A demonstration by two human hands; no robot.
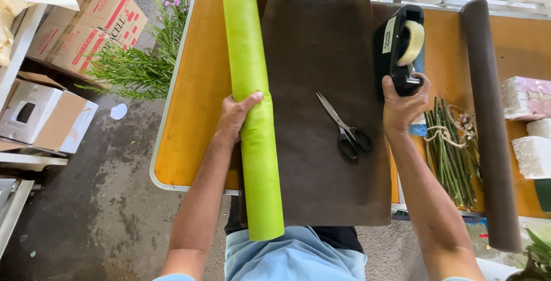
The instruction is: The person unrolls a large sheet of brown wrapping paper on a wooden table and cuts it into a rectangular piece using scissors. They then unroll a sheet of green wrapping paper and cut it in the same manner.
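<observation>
My left hand (234,118) grips a long lime-green paper roll (252,74) that lies lengthwise down the left side of the orange table (192,114). My right hand (403,104) holds the near end of a black tape dispenser (398,45) with a clear tape roll. Between my hands lies a flat dark-brown paper sheet (321,46), and black-handled scissors (345,127) rest shut on it.
A bundle of green stems (450,155) tied with twine lies right of my right hand. Beyond it are a dark-brown paper roll (488,114) and white foam blocks (531,143). Cardboard boxes (86,23) and leafy greenery (143,63) stand on the floor at left.
</observation>
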